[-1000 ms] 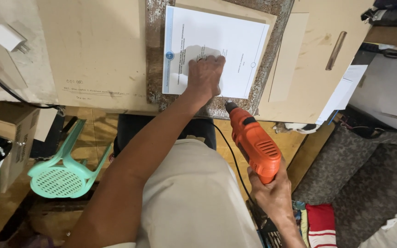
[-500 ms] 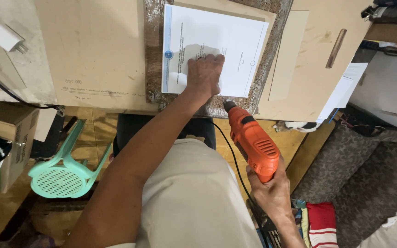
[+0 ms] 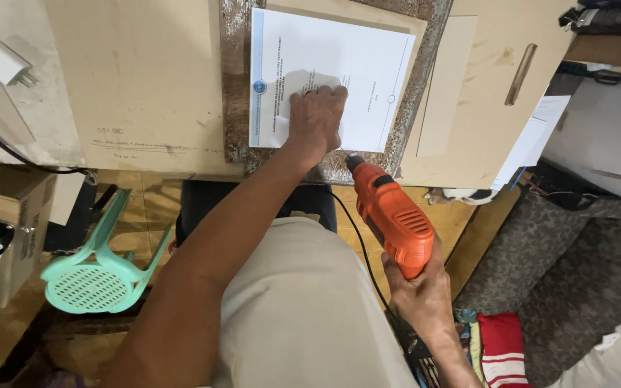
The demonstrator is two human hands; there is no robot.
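Your right hand (image 3: 425, 302) grips orange corded drill (image 3: 391, 215), nose aimed up-left at white printed paper stack (image 3: 325, 75).
Your left hand (image 3: 316, 118) presses flat, open, on its near edge, nearer.

The left hand (image 3: 316, 116) lay flat on a white printed sheet (image 3: 325, 75) on the surface (image 3: 145, 79). The right hand (image 3: 420, 291) gripped an orange drill (image 3: 394, 215), its nose near the sheet's lower edge. A green stool (image 3: 98, 269) stood on the floor.

Glossy orange plastic drill (image 3: 395, 223), matt white paper (image 3: 328, 75) on rusty metal plate (image 3: 235, 86) (rough, flaking).
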